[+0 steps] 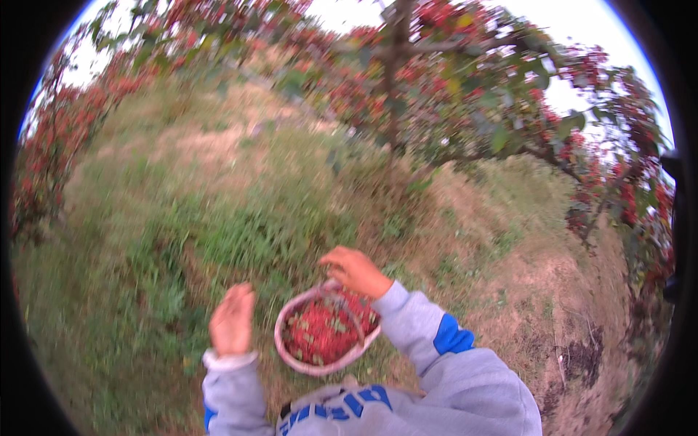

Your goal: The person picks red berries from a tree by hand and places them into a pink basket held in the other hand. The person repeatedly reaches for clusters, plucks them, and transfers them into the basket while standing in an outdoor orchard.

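Observation:
A pale pinkish basket [284, 355] stands before me, filled with small red berries [313, 329] mixed with bits of green leaf. Its handle [355, 321] arches over the fruit. My right hand [357, 271] hovers over the basket's far rim with fingers loosely bent and apart, and nothing shows in it. Whether it touches the rim or handle is unclear. Left of the basket, apart from it, my left hand [233, 319] is raised with its fingers close together. Blur hides whether anything small lies in that hand.
Trees with red berry clusters [436, 87] spread overhead and to the right; a trunk [397, 82] rises beyond the basket. Low branches [551, 158] reach in at right. Tall grass [256, 229] covers the ground ahead, with bare soil [545, 283] to the right.

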`<state>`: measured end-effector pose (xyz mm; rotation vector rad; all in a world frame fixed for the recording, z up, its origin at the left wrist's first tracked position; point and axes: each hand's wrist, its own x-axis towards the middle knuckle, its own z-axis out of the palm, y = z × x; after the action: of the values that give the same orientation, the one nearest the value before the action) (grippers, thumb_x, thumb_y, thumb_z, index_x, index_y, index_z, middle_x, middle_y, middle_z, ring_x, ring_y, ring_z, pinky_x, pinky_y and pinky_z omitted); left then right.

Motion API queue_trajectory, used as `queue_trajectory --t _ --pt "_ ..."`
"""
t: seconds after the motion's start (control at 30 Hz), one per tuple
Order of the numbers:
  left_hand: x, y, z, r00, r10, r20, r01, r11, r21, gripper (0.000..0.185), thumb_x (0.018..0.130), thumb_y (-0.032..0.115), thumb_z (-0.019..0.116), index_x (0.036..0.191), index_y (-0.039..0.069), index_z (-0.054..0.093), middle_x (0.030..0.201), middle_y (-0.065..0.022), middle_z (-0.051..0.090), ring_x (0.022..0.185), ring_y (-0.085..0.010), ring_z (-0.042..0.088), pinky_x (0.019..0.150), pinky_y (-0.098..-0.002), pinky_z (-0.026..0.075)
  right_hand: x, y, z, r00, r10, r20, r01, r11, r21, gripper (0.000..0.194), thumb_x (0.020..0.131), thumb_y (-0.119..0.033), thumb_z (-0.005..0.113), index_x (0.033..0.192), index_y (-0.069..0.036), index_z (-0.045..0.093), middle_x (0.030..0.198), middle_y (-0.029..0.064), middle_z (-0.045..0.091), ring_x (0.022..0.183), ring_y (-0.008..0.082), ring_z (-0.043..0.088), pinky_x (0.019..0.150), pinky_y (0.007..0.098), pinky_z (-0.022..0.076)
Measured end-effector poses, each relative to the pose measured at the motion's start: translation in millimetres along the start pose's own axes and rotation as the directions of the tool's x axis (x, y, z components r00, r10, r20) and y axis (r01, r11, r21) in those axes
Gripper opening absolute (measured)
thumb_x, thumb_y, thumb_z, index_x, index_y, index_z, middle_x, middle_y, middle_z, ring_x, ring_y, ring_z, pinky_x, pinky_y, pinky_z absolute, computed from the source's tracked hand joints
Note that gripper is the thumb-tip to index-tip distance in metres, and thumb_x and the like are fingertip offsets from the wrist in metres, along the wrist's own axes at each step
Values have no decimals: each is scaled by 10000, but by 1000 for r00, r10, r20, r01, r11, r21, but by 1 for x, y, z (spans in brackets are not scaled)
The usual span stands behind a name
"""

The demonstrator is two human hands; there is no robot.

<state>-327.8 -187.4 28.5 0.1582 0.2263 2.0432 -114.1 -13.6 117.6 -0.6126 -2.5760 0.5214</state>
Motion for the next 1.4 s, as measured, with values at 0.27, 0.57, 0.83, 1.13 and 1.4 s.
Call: queue_trajectory --t 0.27,0.57,0.83,1.13,1.4 --pt "-23 84 -75 831 406 -381 -510 830 -226 719 765 129 540 1268 -38 53 1290 -228 216 1142 -380 335 938 -440 364 -9 -78 -170 844 -328 -424 297 945 -140 109 730 -63 587 832 -23 591 776 91 587 698 191 570 619 278 450" --pt "1 51 -92 873 189 -450 -293 940 -173 500 801 188 480 1221 18 269 1113 -155 468 971 -259 516 809 -394 462 28 -164 -343 561 -668 -489 -15 582 -813 245 727 -183 585 927 -43 605 898 59 607 836 152 554 755 272 406" --pt "17 31 -91 888 83 -451 -167 975 -149 305 821 212 444 1082 55 457 1048 -55 531 893 -164 535 726 -309 477 105 -134 -413 852 104 -513 -488 509 -708 514 549 -240 728 1018 -99 575 976 96 585 894 238 557 768 327 436" --pt "14 32 -91 881 100 -462 -182 974 -138 268 825 208 434 1044 64 493 1020 -31 550 841 -140 543 678 -289 482 111 -126 -426 900 -3 -437 -361 556 -749 190 590 -144 659 731 -18 641 659 97 611 600 181 576 594 290 455" --pt "17 37 -102 882 107 -460 -182 976 -123 269 826 208 437 1050 75 503 1034 -19 547 840 -129 540 672 -283 476 104 -122 -424 858 -140 -495 -398 430 -811 60 624 -52 591 677 -46 619 703 116 607 673 245 587 626 332 465"
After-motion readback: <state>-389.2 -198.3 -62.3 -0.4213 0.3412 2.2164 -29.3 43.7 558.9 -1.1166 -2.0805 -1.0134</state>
